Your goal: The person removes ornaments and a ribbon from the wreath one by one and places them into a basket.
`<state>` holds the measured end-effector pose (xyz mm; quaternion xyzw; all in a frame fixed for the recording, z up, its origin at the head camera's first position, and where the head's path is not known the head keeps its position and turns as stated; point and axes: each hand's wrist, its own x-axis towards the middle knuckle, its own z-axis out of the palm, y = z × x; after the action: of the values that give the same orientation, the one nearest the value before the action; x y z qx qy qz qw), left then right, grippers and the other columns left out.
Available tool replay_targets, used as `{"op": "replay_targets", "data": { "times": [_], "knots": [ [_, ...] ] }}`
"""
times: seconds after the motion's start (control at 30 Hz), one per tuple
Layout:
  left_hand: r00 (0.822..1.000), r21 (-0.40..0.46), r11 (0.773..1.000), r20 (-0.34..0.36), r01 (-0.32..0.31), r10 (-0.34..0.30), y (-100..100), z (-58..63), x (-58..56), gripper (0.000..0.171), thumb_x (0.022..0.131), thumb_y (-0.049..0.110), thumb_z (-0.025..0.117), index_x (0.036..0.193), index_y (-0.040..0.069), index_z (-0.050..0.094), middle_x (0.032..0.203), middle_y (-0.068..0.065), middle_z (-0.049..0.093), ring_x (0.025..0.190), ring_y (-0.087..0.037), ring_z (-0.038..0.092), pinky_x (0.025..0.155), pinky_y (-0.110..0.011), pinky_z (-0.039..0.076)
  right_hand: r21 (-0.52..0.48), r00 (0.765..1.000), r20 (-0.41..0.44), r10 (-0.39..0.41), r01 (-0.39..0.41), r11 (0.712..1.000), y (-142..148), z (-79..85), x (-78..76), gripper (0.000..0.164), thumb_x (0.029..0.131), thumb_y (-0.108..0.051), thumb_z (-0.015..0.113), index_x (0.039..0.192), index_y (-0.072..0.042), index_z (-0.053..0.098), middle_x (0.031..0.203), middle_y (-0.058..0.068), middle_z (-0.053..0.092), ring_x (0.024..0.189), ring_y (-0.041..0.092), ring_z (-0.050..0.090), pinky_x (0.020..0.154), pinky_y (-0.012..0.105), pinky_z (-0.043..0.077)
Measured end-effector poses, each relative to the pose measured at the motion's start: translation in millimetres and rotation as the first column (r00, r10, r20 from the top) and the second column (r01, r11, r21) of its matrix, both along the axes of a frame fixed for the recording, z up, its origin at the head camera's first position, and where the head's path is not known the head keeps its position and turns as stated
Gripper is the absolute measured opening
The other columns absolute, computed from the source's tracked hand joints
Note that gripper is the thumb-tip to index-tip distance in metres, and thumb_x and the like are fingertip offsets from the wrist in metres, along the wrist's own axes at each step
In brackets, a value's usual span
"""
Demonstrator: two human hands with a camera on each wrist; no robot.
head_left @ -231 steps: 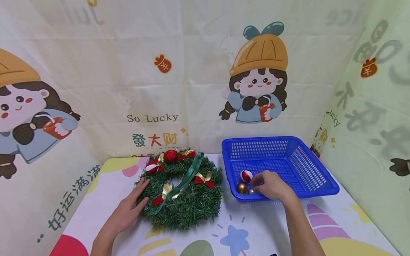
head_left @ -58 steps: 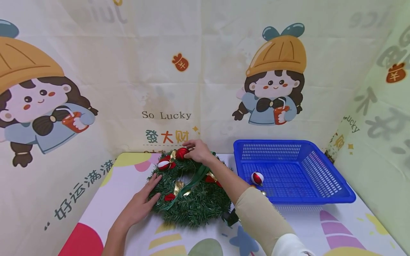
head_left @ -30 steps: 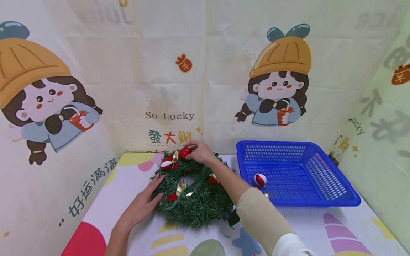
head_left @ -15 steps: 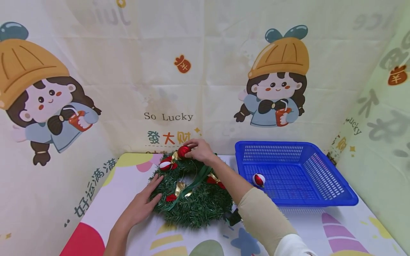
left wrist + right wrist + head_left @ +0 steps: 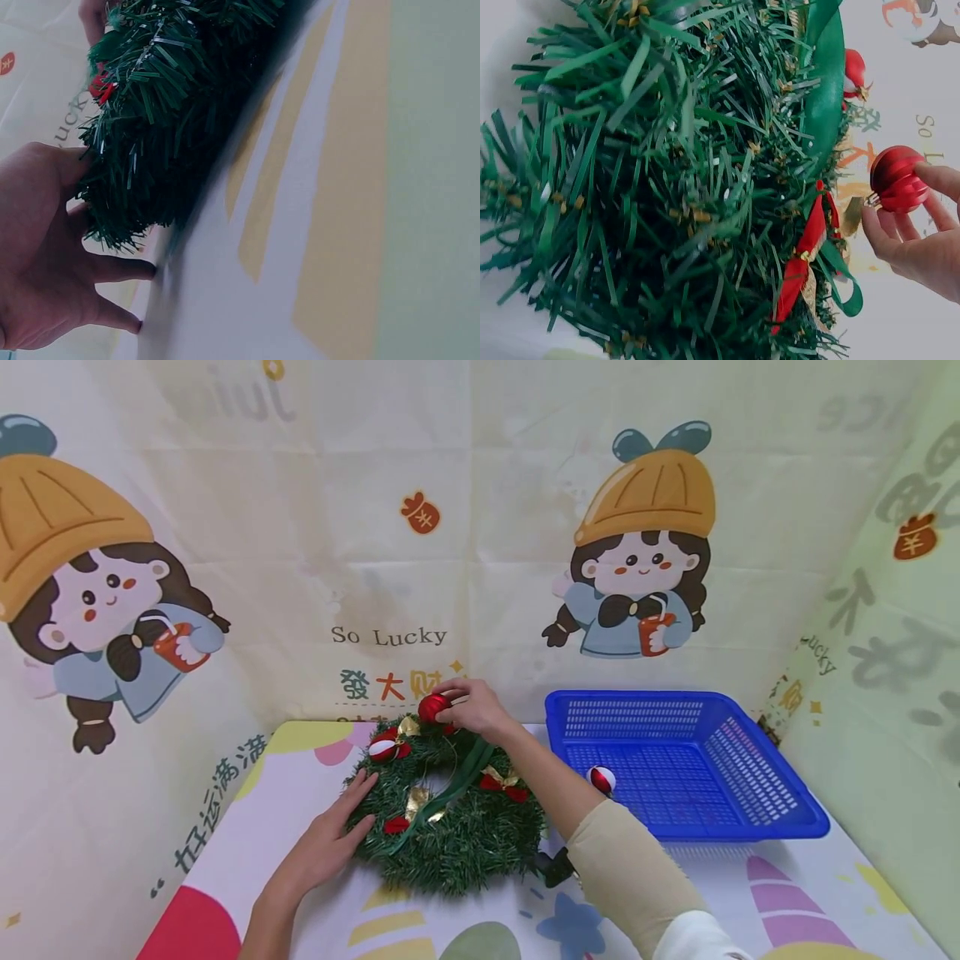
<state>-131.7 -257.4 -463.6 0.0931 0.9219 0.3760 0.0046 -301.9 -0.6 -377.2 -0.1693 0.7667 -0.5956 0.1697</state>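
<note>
A green tinsel wreath (image 5: 457, 852) lies on the table, trimmed with red-and-gold bows (image 5: 504, 782) and a loose green ribbon (image 5: 461, 785). Pinched between thumb and fingers of my right hand (image 5: 482, 708) is a ribbed red Christmas ball (image 5: 432, 707), held over the wreath's far side. The right wrist view shows the red ball's (image 5: 900, 180) metal cap turned toward the wreath, apart from the branches. My left hand (image 5: 330, 839) rests with spread, straight fingers against the wreath's left edge. Near its fingertips sits a white-and-red ball (image 5: 382, 746) on the branches.
To the right stands a blue plastic basket (image 5: 720, 760) with a white-and-red ball (image 5: 601, 779) in its near left corner, partly behind my right arm. A printed cloth wall (image 5: 495, 635) rises directly behind the table. A black object (image 5: 553, 867) shows beneath the right forearm.
Several seconds ago my right hand was in the basket; it moved left to the wreath and reached the red ball. Since half a second ago the ball has risen off the branches. The left hand stays.
</note>
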Motion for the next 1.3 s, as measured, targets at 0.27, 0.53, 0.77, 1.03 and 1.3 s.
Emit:
{"op": "replay_targets", "data": {
  "times": [0.27, 0.53, 0.77, 1.03, 1.3],
  "knots": [
    [1.0, -0.005, 1.0, -0.023, 0.007, -0.007, -0.7, -1.4, 0.9, 0.062, 0.11, 0.032, 0.053, 0.166, 0.019, 0.03, 0.175, -0.013, 0.018, 0.157, -0.047, 0.023, 0.118, -0.072, 0.029, 0.003, 1.0, -0.004, -0.012, 0.012, 1.0, 11.8, 3.9, 3.6, 0.047, 0.094, 0.0, 0.072, 0.14, -0.008, 0.064, 0.142, 0.02, 0.059, 0.121, 0.036, 0.063, 0.104, 0.059, 0.052],
    [1.0, -0.018, 1.0, -0.03, 0.01, -0.011, -1.6, -0.2, 1.3, 0.061, 0.111, 0.033, 0.052, 0.167, 0.02, 0.029, 0.175, -0.013, 0.017, 0.156, -0.047, 0.024, 0.118, -0.072, 0.03, -0.005, 0.999, -0.029, -0.034, 0.034, 0.999, 22.7, 6.7, 7.1, 0.047, 0.092, 0.0, 0.074, 0.138, -0.009, 0.066, 0.138, 0.017, 0.062, 0.118, 0.032, 0.065, 0.102, 0.057, 0.055],
    [1.0, -0.005, 1.0, -0.026, 0.012, -0.012, -1.1, -0.3, 1.7, 0.061, 0.111, 0.033, 0.052, 0.166, 0.02, 0.029, 0.175, -0.014, 0.017, 0.156, -0.047, 0.023, 0.118, -0.072, 0.029, -0.031, 0.999, -0.031, -0.023, 0.022, 0.999, 35.4, 9.1, 9.8, 0.051, 0.093, 0.0, 0.073, 0.142, -0.007, 0.063, 0.139, 0.018, 0.061, 0.126, 0.035, 0.062, 0.102, 0.052, 0.057],
    [1.0, -0.003, 1.0, -0.024, 0.01, -0.01, -1.4, -0.5, 1.8, 0.061, 0.111, 0.032, 0.052, 0.166, 0.019, 0.03, 0.175, -0.014, 0.018, 0.156, -0.047, 0.023, 0.117, -0.073, 0.029, -0.053, 0.999, -0.035, -0.03, 0.028, 0.998, 46.7, 14.5, 14.9, 0.048, 0.094, 0.0, 0.072, 0.141, -0.011, 0.064, 0.139, 0.017, 0.06, 0.125, 0.035, 0.064, 0.104, 0.054, 0.055],
    [1.0, -0.001, 1.0, -0.014, 0.014, -0.014, -1.4, -1.2, 1.3, 0.062, 0.111, 0.033, 0.052, 0.167, 0.02, 0.029, 0.175, -0.014, 0.017, 0.156, -0.047, 0.023, 0.116, -0.073, 0.03, -0.07, 0.997, -0.073, -0.027, 0.022, 0.997, 61.7, 10.4, 21.8, 0.048, 0.094, 0.001, 0.071, 0.14, -0.012, 0.064, 0.14, 0.016, 0.061, 0.125, 0.035, 0.064, 0.105, 0.058, 0.054]
  ]
}}
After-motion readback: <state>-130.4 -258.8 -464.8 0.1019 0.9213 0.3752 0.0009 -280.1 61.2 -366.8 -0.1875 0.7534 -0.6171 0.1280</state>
